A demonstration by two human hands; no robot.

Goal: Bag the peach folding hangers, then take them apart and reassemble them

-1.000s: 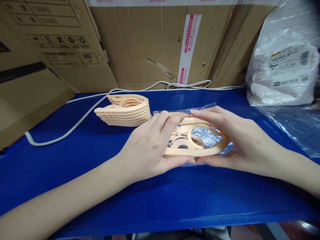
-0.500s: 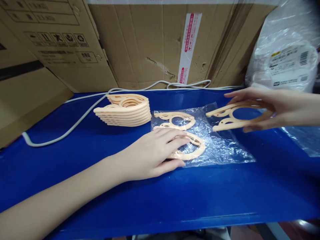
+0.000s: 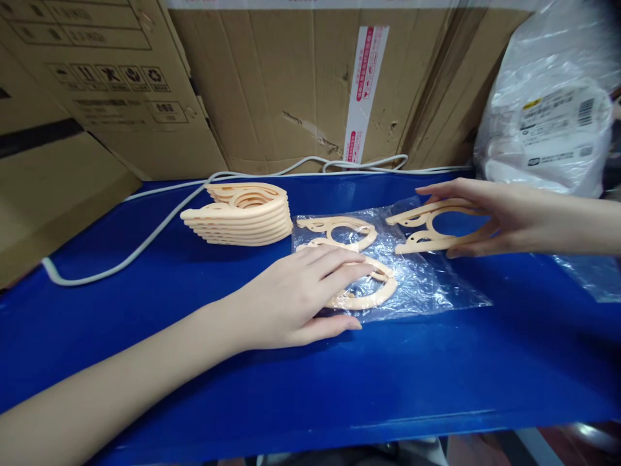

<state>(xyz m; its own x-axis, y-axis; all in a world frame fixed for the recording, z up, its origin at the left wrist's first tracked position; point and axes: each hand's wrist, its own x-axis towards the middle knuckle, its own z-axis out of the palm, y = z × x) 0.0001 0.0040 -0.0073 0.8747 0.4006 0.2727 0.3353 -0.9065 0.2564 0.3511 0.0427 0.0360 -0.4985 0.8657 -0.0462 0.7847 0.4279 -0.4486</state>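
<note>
The right hand [image 3: 499, 220] grips a beige hanger [image 3: 431, 244] by its rounded end, the thumb on the near edge and fingers on the far one, so the piece juts out to the left of that hand with its two prongs over the right rear part of the clear bag [image 3: 436, 291]. The left hand [image 3: 295, 294] lies palm down, fingers extended, across the front piece [image 3: 371, 301] in the bag; the rear piece [image 3: 370, 241] sits just beyond its fingers, and the stack [image 3: 242, 230] stands behind its wrist on the blue table [image 3: 315, 388].
</note>
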